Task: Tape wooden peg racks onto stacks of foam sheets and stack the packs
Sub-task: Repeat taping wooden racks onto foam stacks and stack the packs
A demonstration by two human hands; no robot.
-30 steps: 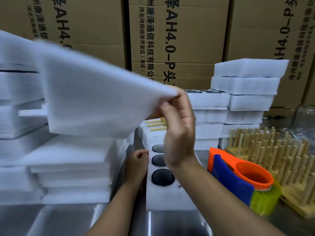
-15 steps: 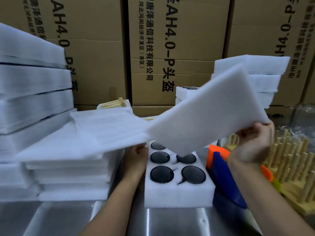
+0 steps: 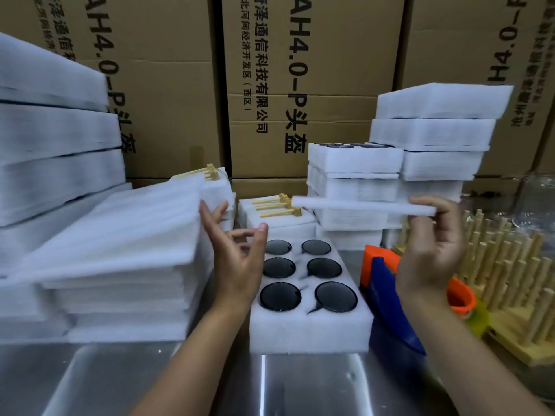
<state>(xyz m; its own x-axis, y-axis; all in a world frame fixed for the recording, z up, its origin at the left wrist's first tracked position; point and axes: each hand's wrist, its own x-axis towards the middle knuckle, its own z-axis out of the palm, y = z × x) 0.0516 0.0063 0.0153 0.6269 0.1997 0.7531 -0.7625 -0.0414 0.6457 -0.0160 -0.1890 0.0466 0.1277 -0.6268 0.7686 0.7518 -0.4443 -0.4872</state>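
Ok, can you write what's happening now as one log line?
right hand: pinches foam sheet, held flat | left hand: open, empty | foam tray: six dark discs uncovered | tape dispenser: beside tray

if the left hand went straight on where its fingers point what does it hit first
Likely the foam pack with a peg rack just behind the left hand, though depth is unclear.
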